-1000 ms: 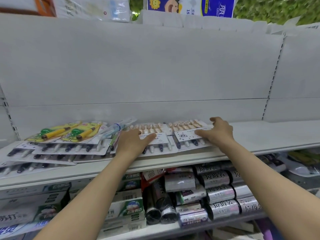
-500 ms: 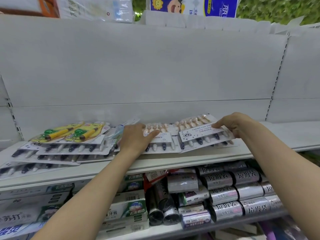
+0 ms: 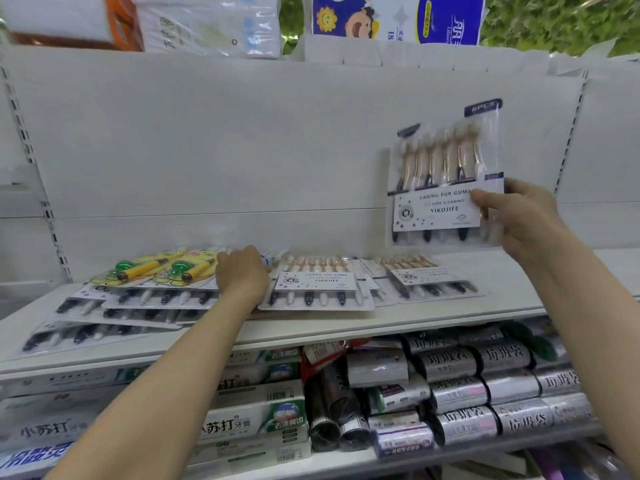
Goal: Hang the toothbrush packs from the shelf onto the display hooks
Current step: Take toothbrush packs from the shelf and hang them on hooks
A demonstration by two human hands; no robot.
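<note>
The right hand (image 3: 519, 220) is clamped on the clear plastic pack of gold-handled toothbrushes (image 3: 446, 174), thumb on its white card label and fingers behind. It grips the lower right edge, so the pack stands to the hand's left, clear above the white shelf (image 3: 502, 289) and just in front of the white back panel (image 3: 242, 150). The pack's long axis runs vertical, dark tab end uppermost (the end that, I judge, must meet a hook). No display hook shows on the panel, so which way the pack must travel cannot be told. The left hand (image 3: 242, 275) rests low on the flat toothbrush packs (image 3: 318, 289) lying on the shelf, well apart from the held one. Whether its fingers grip anything I cannot tell.
</note>
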